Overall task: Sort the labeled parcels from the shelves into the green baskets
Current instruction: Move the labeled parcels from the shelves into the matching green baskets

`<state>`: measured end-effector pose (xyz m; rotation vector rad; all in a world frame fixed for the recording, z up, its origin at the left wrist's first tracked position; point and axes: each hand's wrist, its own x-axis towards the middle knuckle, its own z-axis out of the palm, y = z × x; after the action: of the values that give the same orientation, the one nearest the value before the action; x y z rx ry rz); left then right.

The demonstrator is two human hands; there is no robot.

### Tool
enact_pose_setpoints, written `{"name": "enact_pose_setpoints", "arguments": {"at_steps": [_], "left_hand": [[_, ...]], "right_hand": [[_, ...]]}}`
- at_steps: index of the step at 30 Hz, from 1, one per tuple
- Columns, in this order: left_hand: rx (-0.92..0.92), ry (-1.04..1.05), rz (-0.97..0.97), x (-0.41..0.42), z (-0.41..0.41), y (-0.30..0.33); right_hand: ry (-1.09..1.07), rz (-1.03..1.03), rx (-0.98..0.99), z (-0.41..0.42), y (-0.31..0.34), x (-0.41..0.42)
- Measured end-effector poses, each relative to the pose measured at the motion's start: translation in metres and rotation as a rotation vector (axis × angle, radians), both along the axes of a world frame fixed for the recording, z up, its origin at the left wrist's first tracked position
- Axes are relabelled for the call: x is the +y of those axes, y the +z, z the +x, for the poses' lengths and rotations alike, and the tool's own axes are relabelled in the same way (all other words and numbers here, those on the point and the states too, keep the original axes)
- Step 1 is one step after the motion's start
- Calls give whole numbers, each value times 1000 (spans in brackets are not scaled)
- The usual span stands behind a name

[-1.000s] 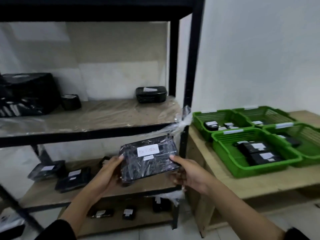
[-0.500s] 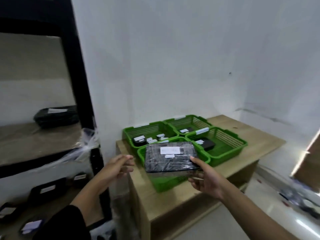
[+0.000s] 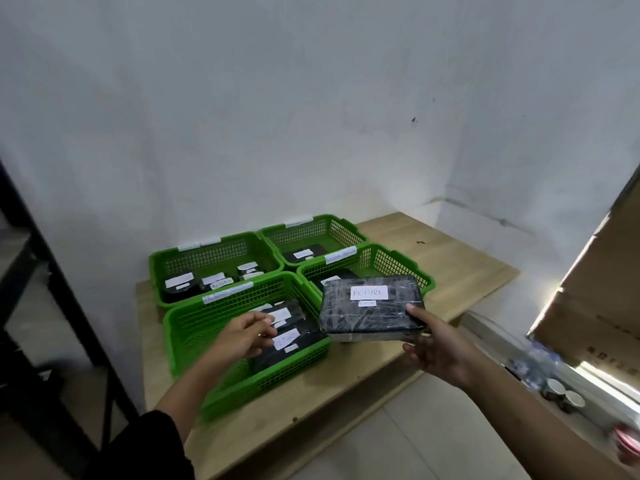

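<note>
Plain white wall point(image 3: 311, 116) was scuffed in spots, low wooden table point(image 3: 450, 258) sat against it, black shelf frame point(image 3: 52, 278) left, cardboard box point(image 3: 602, 306) right, pale tiled floor point(image 3: 415, 441).

Right hand point(image 3: 438, 351) holds black parcel point(image 3: 372, 308) over green baskets on worktop point(image 3: 450, 271).
Right thumb on parcel's near right corner, fingers point(image 3: 412, 349) under it; white label up. Left hand point(image 3: 242, 336) hovers loosely curled, holding nothing, over near-left basket point(image 3: 207, 327), parcels directly under its fingers. Near-right basket point(image 3: 398, 259) sits behind the held parcel.
</note>
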<state>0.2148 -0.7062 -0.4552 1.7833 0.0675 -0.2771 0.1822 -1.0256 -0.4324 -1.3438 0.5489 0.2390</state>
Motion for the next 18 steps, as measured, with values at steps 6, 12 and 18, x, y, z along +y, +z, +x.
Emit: {"name": "enact_pose_setpoints", "arguments": {"at_steps": [6, 12, 18], "left_hand": [[15, 106, -36, -43, 99, -28], [-103, 285, 318, -126, 180, -75], [-211, 387, 784, -176, 188, -117]], "right_hand": [[-10, -105, 10, 76, -16, -54], [13, -269, 19, 156, -18, -110], [149, -390, 17, 213, -36, -140]]}}
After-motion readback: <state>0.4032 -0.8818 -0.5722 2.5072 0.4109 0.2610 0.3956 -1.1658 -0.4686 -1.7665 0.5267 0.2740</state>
